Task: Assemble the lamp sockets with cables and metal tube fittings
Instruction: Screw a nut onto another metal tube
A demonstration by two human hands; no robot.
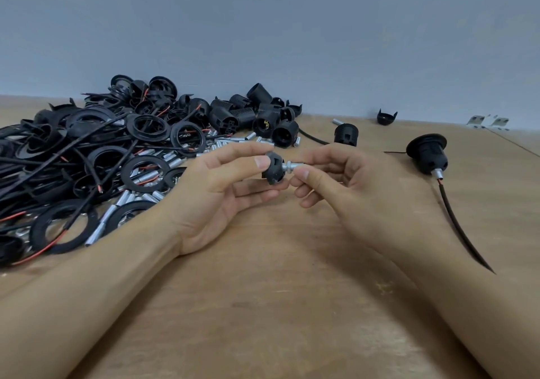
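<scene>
Head view — socket cap (274,168) between hands.

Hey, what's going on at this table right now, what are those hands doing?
A person is putting lamp sockets together on a wooden table. The left hand grips a black socket cap, while the right hand pinches a metal tube fitting at the cap's end, apparently joining the two. One finished socket with its cable stands to the right. A pile of loose rings, cables, tubes and socket bodies lies to the left.
</scene>
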